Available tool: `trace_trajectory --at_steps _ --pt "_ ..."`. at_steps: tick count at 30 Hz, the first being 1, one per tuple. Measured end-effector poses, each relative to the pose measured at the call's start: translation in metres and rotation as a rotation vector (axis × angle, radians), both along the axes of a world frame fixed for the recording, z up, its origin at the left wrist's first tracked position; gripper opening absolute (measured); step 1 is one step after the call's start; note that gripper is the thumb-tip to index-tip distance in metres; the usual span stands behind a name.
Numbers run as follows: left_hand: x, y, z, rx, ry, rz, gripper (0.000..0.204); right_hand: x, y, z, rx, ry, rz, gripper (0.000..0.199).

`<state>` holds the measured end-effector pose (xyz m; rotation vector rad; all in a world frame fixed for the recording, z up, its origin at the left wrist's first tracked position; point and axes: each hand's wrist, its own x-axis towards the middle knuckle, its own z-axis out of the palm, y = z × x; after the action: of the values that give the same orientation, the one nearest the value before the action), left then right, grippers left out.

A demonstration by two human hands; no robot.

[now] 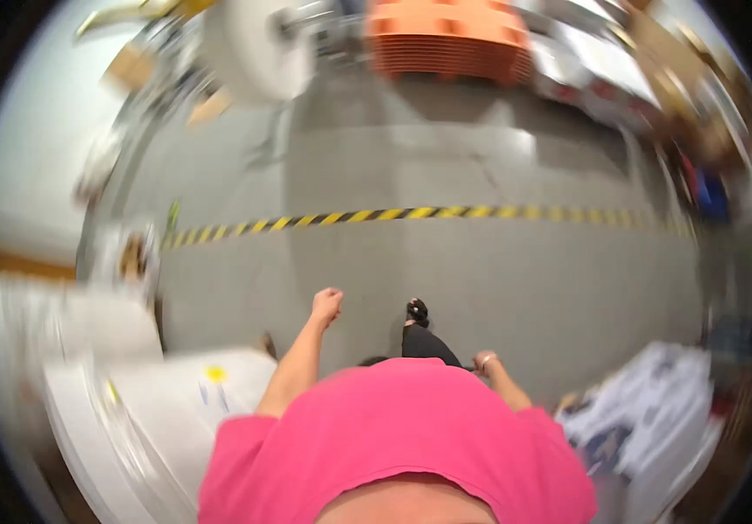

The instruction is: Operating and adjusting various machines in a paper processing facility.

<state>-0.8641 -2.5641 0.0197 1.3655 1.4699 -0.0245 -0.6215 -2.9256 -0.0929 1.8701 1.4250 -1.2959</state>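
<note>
Left hand (pixel 328 304) curled closed, seemingly empty, presumably balancing a stride; bulky, flat-topped white package (pixel 175 410) beside that forearm (pixel 297 362). Right hand (pixel 485 361): grip indeterminable. Black-and-yellow striped tape (pixel 376 215) ahead presumably marks a boundary.

The left hand (pixel 327 306) is held loosely curled over the grey floor (pixel 551 279), which is crossed by black-and-yellow striped tape (pixel 376 215). The right hand (pixel 484 362) is held near a black-clad leg (pixel 428 346). A ribbed orange stack (pixel 448 44) is seen beyond the tape.
</note>
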Motion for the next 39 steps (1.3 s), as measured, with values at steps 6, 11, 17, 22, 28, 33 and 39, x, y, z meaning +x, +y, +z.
trace_trajectory --at_steps 6,11,17,22,28,33,39 --pt "-0.074 -0.005 -0.014 0.222 0.088 0.258 0.029 0.073 0.145 -0.017 -0.115 0.512 -1.448 0.022" --pt "-0.119 -0.076 -0.032 -0.409 0.332 0.496 0.055 0.105 0.249 -0.018 0.075 0.58 -1.625 0.028" --pt "-0.216 -0.121 -0.225 -0.122 0.224 -0.168 0.043 0.062 0.4 0.032 0.001 0.619 -1.424 0.006" --pt "-0.348 -0.066 -0.161 -0.401 -0.141 0.301 0.04 0.043 0.498 0.01 0.035 0.671 -1.364 0.007" --pt "-0.136 0.282 -0.051 -0.663 -0.503 0.98 0.033 0.016 0.623 0.005 0.016 0.553 -1.362 0.011" --pt "-0.096 0.522 -0.019 -0.291 -0.624 0.812 0.027 0.006 0.714 0.008 -0.156 0.609 -1.379 0.01" --pt "-0.058 0.715 0.067 -0.091 -0.644 0.41 0.026 0.007 0.814 0.004 -0.07 0.298 -0.256 0.007"
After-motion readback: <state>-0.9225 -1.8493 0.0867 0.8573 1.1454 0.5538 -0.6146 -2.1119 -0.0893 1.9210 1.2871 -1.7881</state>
